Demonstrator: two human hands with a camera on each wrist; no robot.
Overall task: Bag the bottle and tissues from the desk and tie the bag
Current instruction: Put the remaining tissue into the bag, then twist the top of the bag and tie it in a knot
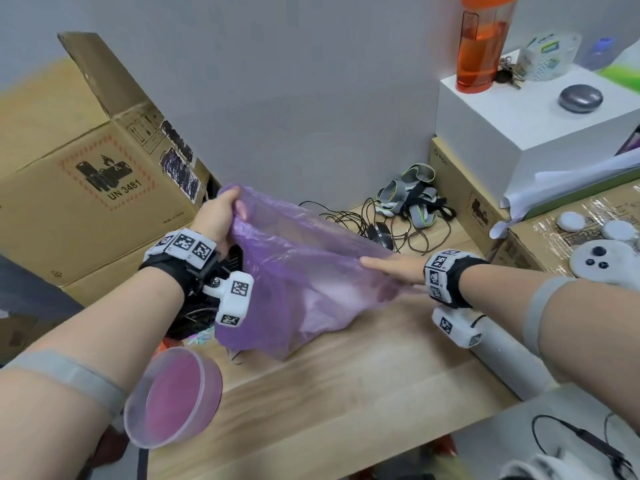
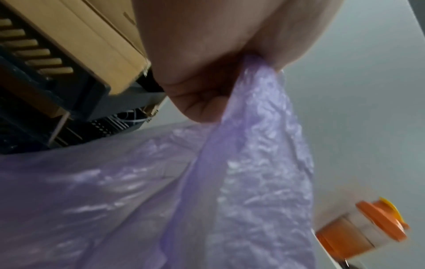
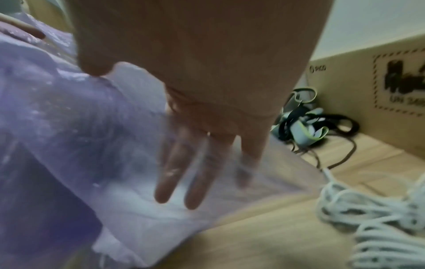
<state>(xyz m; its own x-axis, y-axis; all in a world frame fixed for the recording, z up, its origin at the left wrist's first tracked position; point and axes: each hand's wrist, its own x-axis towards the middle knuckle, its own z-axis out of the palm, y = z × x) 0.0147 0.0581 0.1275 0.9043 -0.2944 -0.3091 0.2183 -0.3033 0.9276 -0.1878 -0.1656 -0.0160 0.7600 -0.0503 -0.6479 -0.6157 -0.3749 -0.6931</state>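
Note:
A translucent purple plastic bag lies slumped on the wooden desk. My left hand grips the bag's far left rim and holds it up; the left wrist view shows the film bunched inside that hand. My right hand reaches flat into the bag's mouth from the right, its straight fingers showing through the plastic. Something pale white shows through the bag's lower part; what it is I cannot tell. An orange bottle stands on a white box at the back right.
A large cardboard box stands at the left. A round pink dish lies near my left forearm. Cables and grey straps sit behind the bag. The white box, stacked cartons, a game controller and coiled white cord crowd the right.

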